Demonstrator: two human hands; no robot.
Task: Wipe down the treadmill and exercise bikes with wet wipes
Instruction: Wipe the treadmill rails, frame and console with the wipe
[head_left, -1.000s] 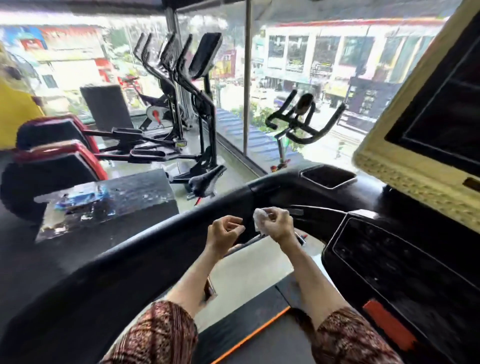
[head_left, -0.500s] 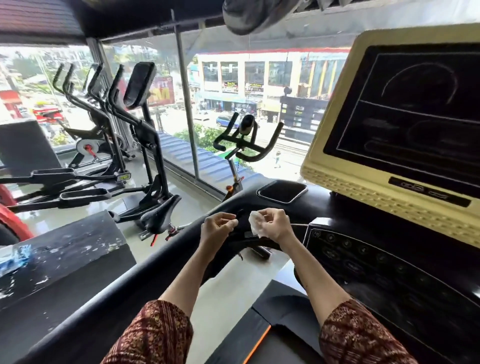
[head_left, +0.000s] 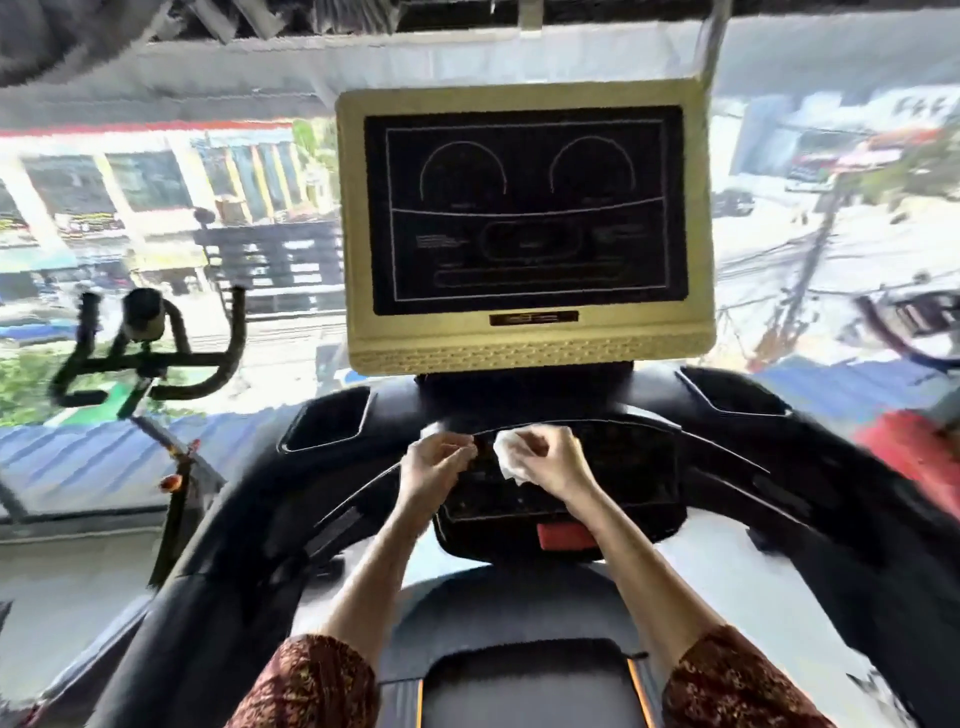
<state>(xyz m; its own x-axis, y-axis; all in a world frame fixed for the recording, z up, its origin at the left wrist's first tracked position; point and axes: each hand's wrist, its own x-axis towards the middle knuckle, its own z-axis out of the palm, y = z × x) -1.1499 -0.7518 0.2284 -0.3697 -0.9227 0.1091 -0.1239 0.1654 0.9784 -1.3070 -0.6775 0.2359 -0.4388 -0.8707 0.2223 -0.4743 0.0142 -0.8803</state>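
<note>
- The treadmill fills the view, its curved black handrails running to the left and right edges.
- A dark screen in a yellowish frame stands upright at the console's far edge.
- Both hands hover over the control panel, above the red button at its near edge.
- The right hand grips a crumpled white wet wipe.
- The left hand is curled just beside the wipe; through the blur it seems to hold nothing.
- An exercise bike stands left of the treadmill, by the window.
</note>
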